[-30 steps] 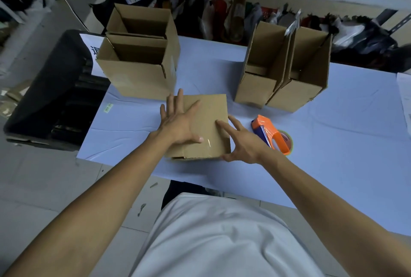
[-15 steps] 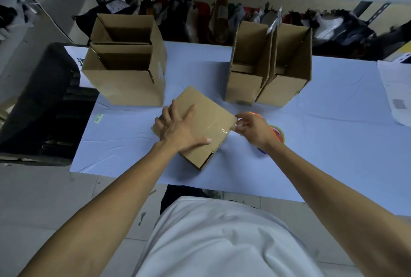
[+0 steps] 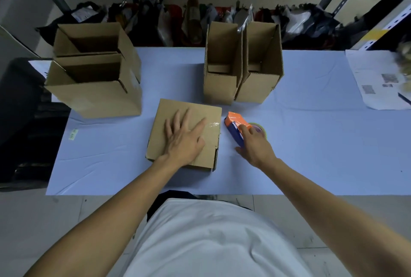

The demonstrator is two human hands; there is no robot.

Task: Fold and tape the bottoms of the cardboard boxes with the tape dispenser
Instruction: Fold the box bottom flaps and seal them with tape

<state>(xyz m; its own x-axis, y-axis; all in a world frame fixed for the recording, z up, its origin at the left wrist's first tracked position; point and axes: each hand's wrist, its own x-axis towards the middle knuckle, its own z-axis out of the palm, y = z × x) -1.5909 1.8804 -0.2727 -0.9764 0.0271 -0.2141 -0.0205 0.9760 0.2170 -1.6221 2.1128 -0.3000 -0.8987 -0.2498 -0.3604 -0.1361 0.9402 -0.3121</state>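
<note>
A closed-bottom cardboard box [image 3: 178,107] lies bottom-up on the pale blue table [image 3: 311,143], in front of me. A short strip of clear tape [image 3: 213,124] shines at its right edge. My left hand [image 3: 184,138] presses flat on the box with fingers spread. Just right of the box lies the orange and blue tape dispenser [image 3: 233,122]. My right hand [image 3: 255,146] grips its rear part, index finger on top and thumb on the left side, hiding most of the tape roll.
Two open boxes [image 3: 93,96] stand at the table's left, one behind the other. Two more open boxes [image 3: 242,80] stand side by side behind the dispenser. Printed paper [image 3: 378,80] lies at the far right. A black object [image 3: 20,109] sits beyond the left edge.
The box has been turned from a diagonal back to square with the table. My right hand left the box's right corner and took hold of the tape dispenser. My left hand stays on top.
</note>
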